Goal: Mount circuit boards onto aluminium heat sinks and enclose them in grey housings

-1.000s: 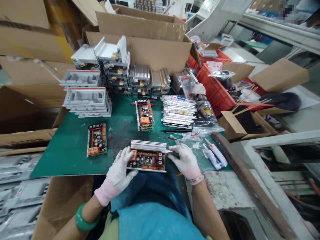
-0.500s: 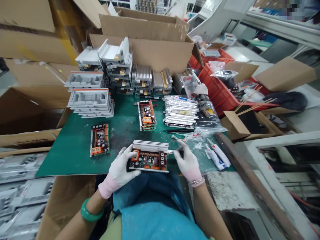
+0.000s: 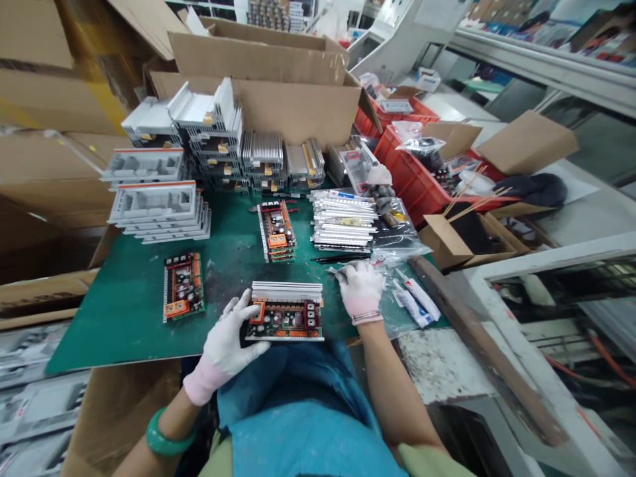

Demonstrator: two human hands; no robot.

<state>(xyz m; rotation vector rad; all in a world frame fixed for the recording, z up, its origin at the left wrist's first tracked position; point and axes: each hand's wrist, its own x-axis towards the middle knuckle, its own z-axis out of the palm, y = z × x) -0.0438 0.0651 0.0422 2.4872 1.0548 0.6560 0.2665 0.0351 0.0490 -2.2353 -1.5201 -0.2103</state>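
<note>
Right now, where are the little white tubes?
In the head view, the white tubes lie on a clear plastic bag near the right edge of the green mat, just to the right of the right hand.

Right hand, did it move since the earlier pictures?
Yes. The right hand moved forward, away from the person, along the circuit board, and is now level with its metal heat sink.

Head-worn view, forward and down onto the circuit board point(image 3: 284, 317)
</note>
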